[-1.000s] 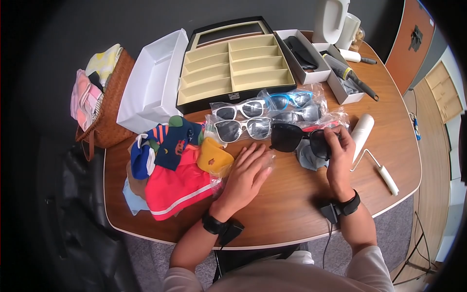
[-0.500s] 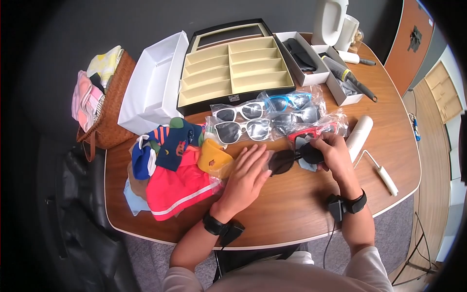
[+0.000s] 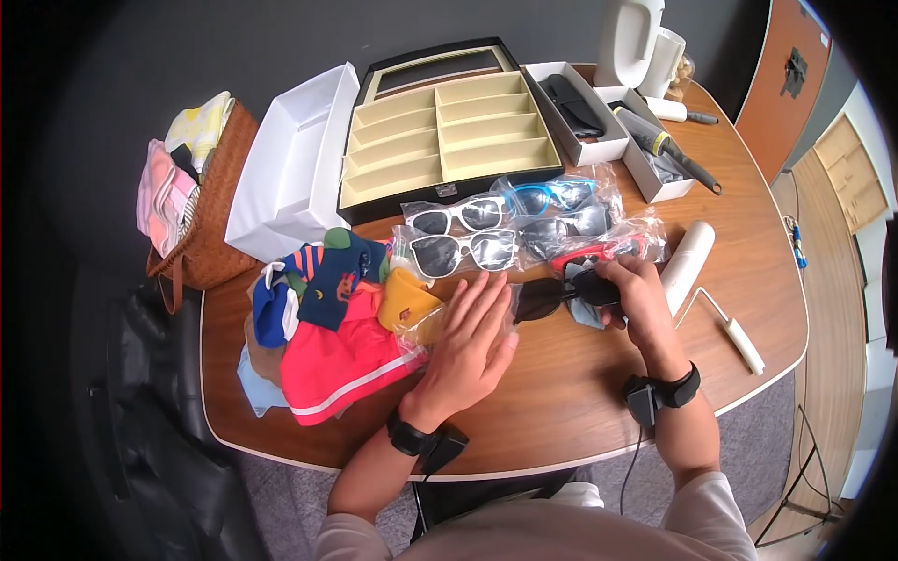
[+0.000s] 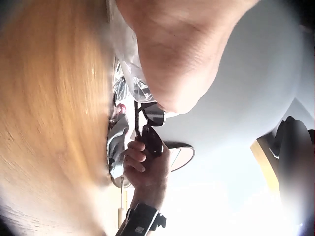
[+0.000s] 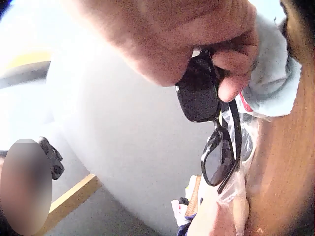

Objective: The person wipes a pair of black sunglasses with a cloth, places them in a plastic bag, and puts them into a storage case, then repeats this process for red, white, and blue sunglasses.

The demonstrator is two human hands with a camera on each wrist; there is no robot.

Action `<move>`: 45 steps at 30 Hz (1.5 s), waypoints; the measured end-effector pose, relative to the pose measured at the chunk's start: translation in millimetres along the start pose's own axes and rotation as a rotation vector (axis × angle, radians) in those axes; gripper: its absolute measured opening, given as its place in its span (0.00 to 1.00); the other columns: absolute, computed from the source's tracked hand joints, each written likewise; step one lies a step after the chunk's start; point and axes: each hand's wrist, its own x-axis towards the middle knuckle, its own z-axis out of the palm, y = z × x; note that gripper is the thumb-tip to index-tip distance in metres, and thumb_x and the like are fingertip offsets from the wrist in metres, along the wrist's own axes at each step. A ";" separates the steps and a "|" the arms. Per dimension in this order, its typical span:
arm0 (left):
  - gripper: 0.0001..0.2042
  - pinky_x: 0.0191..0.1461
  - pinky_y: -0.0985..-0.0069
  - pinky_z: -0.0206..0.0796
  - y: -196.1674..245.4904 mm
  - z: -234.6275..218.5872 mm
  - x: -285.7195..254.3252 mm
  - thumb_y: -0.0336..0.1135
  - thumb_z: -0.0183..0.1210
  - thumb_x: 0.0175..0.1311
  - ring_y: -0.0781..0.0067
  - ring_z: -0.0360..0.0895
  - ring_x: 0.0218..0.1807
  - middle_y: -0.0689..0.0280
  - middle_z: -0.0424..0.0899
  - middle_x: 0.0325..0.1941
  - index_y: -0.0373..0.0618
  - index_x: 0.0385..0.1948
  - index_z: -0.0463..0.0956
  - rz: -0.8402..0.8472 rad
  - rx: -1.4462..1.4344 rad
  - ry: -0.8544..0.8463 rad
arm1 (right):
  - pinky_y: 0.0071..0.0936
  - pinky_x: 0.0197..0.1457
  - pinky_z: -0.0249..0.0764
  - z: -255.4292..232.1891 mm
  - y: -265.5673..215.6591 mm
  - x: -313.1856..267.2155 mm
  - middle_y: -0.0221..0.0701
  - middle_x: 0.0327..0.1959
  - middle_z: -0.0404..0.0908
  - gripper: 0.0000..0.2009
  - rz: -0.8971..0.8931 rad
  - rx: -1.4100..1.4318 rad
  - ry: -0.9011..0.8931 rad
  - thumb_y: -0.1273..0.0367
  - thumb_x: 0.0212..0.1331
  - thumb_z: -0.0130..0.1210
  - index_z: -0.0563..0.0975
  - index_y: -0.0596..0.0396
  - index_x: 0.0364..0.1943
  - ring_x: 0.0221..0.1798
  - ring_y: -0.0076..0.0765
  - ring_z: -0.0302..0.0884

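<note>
In the head view, my right hand [image 3: 644, 304] grips black sunglasses [image 3: 540, 298] by one end, above the table. The fingers curl round the near lens and arm, as the right wrist view also shows, where the dark lens [image 5: 199, 96] faces outward. My left hand [image 3: 470, 346] lies with straight fingers over a clear plastic bag [image 3: 423, 329]. The far end of the sunglasses is right beside its fingertips, overlapping the bag's edge. A grey-blue cloth [image 5: 275, 73] is under the right hand. Bagged white sunglasses [image 3: 463, 252] and red sunglasses [image 3: 599, 252] lie just beyond.
Piled clothes [image 3: 346, 365] lie left of my left hand. Behind stand a divided display case [image 3: 393, 192], a white box [image 3: 285, 159] and a narrow box [image 3: 603, 150] with a black case. A white roll [image 3: 689, 266] and a small paint roller [image 3: 744, 346] lie right.
My right hand has brought the black sunglasses down and left, turning them so their far end sits beside my left fingers. The left hand has stayed nearly in place.
</note>
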 end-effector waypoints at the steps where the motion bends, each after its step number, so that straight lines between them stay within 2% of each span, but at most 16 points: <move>1: 0.25 0.78 0.54 0.40 0.7 -0.2 0.3 0.27 0.52 0.65 0.50 0.53 0.75 0.54 0.62 0.73 0.33 0.65 0.62 -0.003 0.013 -0.001 | 0.21 0.10 0.58 2.8 -0.9 -1.5 0.33 0.18 0.78 0.13 0.000 -0.005 0.003 0.64 0.60 0.54 0.77 0.64 0.30 0.12 0.25 0.71; 10: 0.28 0.77 0.56 0.44 -5.6 2.9 -1.8 0.22 0.52 0.60 0.52 0.56 0.74 0.54 0.62 0.72 0.34 0.66 0.61 -0.001 0.158 -0.015 | 0.21 0.12 0.61 5.8 -0.5 -5.8 0.34 0.19 0.78 0.14 -0.032 -0.069 0.018 0.63 0.60 0.56 0.77 0.64 0.31 0.12 0.24 0.72; 12: 0.28 0.77 0.56 0.45 -3.5 1.5 -1.5 0.21 0.51 0.59 0.52 0.57 0.74 0.54 0.62 0.72 0.34 0.66 0.62 -0.012 0.181 -0.008 | 0.20 0.12 0.62 7.1 0.5 -6.9 0.34 0.19 0.78 0.14 -0.076 -0.140 0.070 0.63 0.60 0.56 0.77 0.64 0.31 0.12 0.24 0.72; 16: 0.28 0.76 0.56 0.47 -7.3 3.8 -2.2 0.23 0.54 0.60 0.54 0.60 0.73 0.55 0.66 0.70 0.35 0.65 0.62 -0.001 0.200 -0.017 | 0.21 0.13 0.63 8.6 0.6 -7.9 0.33 0.19 0.78 0.14 -0.123 -0.161 0.103 0.63 0.60 0.57 0.77 0.64 0.31 0.13 0.24 0.72; 19: 0.28 0.75 0.57 0.49 -8.1 5.8 -2.8 0.23 0.57 0.59 0.54 0.63 0.71 0.55 0.69 0.68 0.35 0.64 0.65 -0.019 0.161 0.004 | 0.21 0.13 0.64 5.5 -2.5 -7.4 0.34 0.19 0.78 0.14 -0.027 -0.062 0.034 0.64 0.60 0.56 0.78 0.64 0.30 0.13 0.24 0.73; 22: 0.27 0.75 0.58 0.51 -8.8 5.1 -2.8 0.23 0.60 0.56 0.55 0.65 0.69 0.56 0.72 0.66 0.37 0.62 0.68 -0.018 0.153 0.058 | 0.21 0.13 0.63 0.3 -2.3 -3.6 0.33 0.19 0.78 0.13 0.053 -0.093 -0.093 0.64 0.60 0.56 0.78 0.64 0.30 0.13 0.25 0.73; 25: 0.26 0.73 0.58 0.54 -9.7 1.1 -3.0 0.22 0.61 0.55 0.55 0.67 0.68 0.56 0.74 0.64 0.38 0.60 0.71 -0.024 0.158 0.082 | 0.19 0.10 0.57 7.0 -0.9 -8.0 0.33 0.17 0.76 0.13 -0.009 -0.186 -0.040 0.65 0.63 0.52 0.77 0.64 0.29 0.11 0.24 0.70; 30: 0.25 0.70 0.61 0.59 -19.8 2.0 -4.8 0.22 0.60 0.55 0.54 0.70 0.65 0.55 0.76 0.62 0.37 0.58 0.72 -0.072 0.123 0.128 | 0.19 0.09 0.56 6.0 -5.8 -8.2 0.33 0.16 0.76 0.13 0.010 -0.117 -0.023 0.65 0.62 0.53 0.77 0.64 0.29 0.10 0.25 0.70; 33: 0.23 0.69 0.62 0.61 -9.4 0.3 -1.6 0.21 0.59 0.57 0.53 0.71 0.65 0.55 0.75 0.62 0.36 0.58 0.72 -0.078 0.079 0.088 | 0.19 0.09 0.56 6.6 -4.7 -8.2 0.33 0.15 0.75 0.13 0.025 -0.074 -0.033 0.65 0.62 0.53 0.77 0.63 0.30 0.10 0.25 0.69; 39: 0.22 0.70 0.62 0.60 -13.3 -2.1 -1.7 0.18 0.52 0.59 0.54 0.71 0.65 0.55 0.76 0.62 0.37 0.57 0.74 0.015 0.156 0.072 | 0.19 0.08 0.54 -2.3 -5.4 -2.7 0.33 0.15 0.75 0.12 0.086 -0.060 -0.077 0.65 0.62 0.52 0.76 0.62 0.29 0.10 0.26 0.69; 42: 0.23 0.70 0.61 0.60 -14.3 -2.6 -2.2 0.17 0.52 0.56 0.55 0.71 0.64 0.56 0.76 0.61 0.38 0.57 0.74 0.035 0.143 0.094 | 0.19 0.08 0.53 -2.0 -5.9 -2.2 0.33 0.15 0.75 0.13 0.096 -0.040 -0.083 0.64 0.62 0.51 0.76 0.61 0.29 0.10 0.26 0.69; 45: 0.22 0.70 0.61 0.60 -13.1 -5.1 -1.2 0.18 0.53 0.58 0.55 0.71 0.65 0.55 0.76 0.62 0.37 0.57 0.74 0.032 0.181 0.097 | 0.20 0.09 0.57 -1.2 -5.2 -2.1 0.33 0.16 0.76 0.13 0.125 -0.015 -0.079 0.64 0.62 0.51 0.76 0.63 0.30 0.10 0.27 0.71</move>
